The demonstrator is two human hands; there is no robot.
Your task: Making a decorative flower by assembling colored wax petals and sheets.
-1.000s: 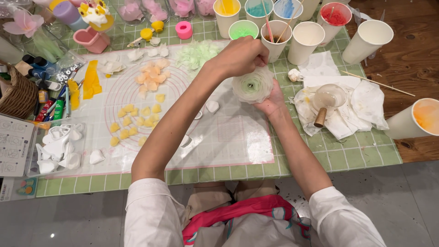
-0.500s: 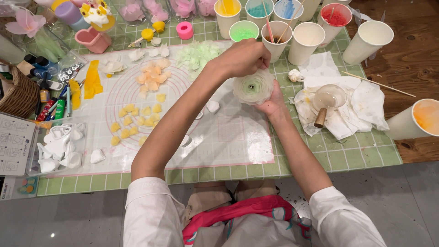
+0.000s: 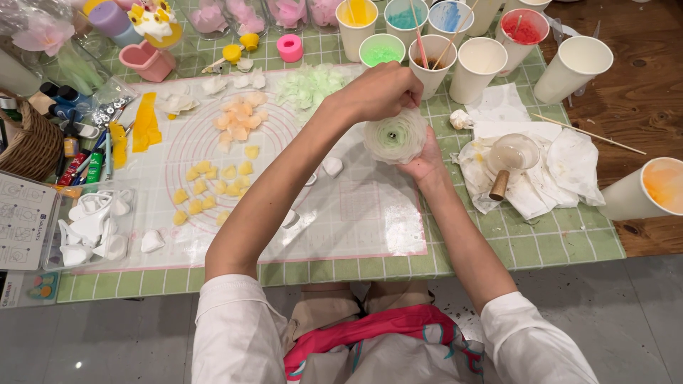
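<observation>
Green gridded tablecloth carries a clear silicone mat. Above the mat's right edge, the right hand cups a pale green layered flower from below; the left hand, fingers pinched, touches its upper rim.

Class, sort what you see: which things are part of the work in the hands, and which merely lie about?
In hand: left hand, right hand, pale layered flower.

Lying about: yellow petals, white paper cups, wicker basket, crumpled tissues.
</observation>
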